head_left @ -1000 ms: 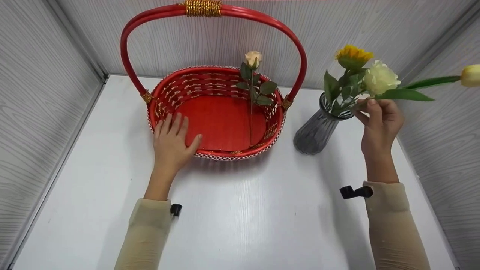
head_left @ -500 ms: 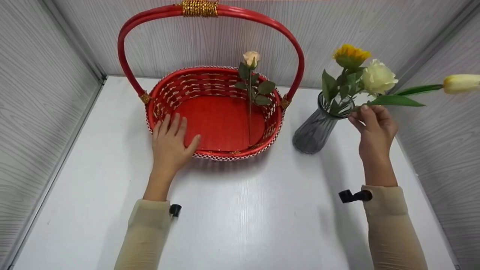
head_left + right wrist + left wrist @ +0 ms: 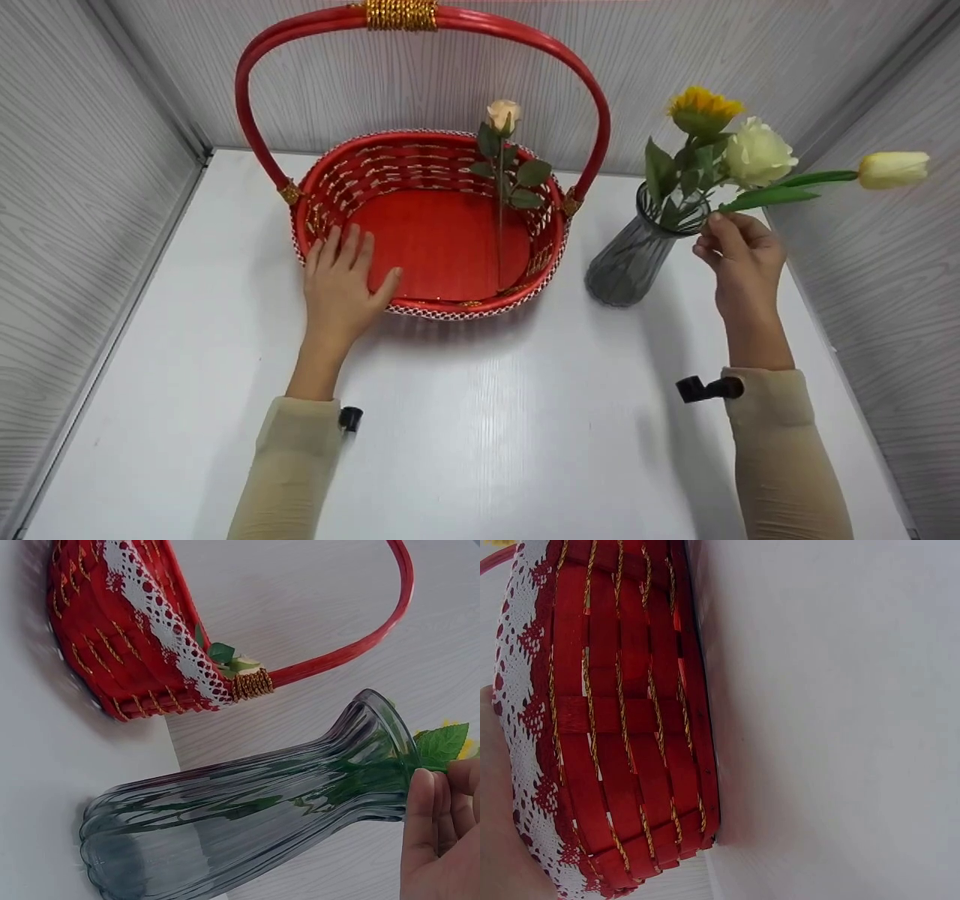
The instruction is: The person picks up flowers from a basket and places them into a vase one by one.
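Note:
My left hand [image 3: 341, 281] lies with fingers spread over the front left rim of a red woven basket [image 3: 442, 247]. In the left wrist view, part of that hand shows beside the white lace trim [image 3: 526, 742]. On the right, my right hand [image 3: 750, 262] pinches the stem of a pale yellow tulip [image 3: 892, 170] between thumb and fingers, right at the mouth of a grey ribbed glass vase [image 3: 628, 262]. The tulip leans far out to the right. A yellow sunflower [image 3: 703, 109] and a white rose [image 3: 759, 154] stand in the vase; their stems show through the glass.
A peach rose [image 3: 502, 118] leans inside the basket's right end, its bloom above the back rim. The tall red handle [image 3: 600, 112] arches over the basket. Grey wood-grain panels [image 3: 75, 225] enclose the white table [image 3: 487, 435] at the back and sides.
My right hand has moved slightly left and down at the vase mouth, bringing the tulip leftward so its whole bloom is in view. The left hand has stayed on the basket rim.

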Demonstrator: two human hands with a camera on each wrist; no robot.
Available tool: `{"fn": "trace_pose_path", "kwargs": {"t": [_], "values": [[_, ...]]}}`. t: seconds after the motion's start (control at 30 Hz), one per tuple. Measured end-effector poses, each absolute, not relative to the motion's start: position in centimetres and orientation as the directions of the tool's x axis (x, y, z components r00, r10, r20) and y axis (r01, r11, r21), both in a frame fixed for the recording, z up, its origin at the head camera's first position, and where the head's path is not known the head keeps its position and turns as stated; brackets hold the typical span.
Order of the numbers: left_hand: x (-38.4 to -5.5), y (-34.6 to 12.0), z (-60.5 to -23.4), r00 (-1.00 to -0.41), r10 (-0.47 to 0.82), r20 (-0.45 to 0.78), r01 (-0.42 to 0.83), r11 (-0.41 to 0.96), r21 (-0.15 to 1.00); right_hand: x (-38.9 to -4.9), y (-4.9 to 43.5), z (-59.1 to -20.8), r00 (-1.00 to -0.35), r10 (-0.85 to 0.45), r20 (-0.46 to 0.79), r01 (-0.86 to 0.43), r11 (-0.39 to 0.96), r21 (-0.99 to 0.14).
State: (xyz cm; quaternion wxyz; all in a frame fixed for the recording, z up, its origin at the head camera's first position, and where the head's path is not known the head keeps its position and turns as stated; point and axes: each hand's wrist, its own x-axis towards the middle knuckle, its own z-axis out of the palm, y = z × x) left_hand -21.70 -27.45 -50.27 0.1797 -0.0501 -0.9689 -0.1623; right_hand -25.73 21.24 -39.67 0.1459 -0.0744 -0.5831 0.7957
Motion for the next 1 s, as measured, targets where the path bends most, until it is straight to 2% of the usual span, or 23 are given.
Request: {"fn": "trace_pose_path", "kwargs": {"t": [0.33,0.57,1.0], "values": [[-21.7,-27.5,-50.4,-0.931,0.037,0.363,0.152,0.944,0.294,-25.4,21.2,-40.1,-0.954,0.299,0.003,-0.088,-0.272,-0.958],[-21.6,-27.5,-50.3,-0.933,0.036,0.357,0.147,0.946,0.288,-24.9,21.2,-40.5,-0.954,0.291,-0.078,-0.041,-0.380,-0.924],[-21.7,-27.4,-50.1,-0.942,0.038,0.333,0.141,0.946,0.291,-23.7,18.9,-42.1,-0.970,0.229,-0.075,-0.005,-0.329,-0.944]]}}
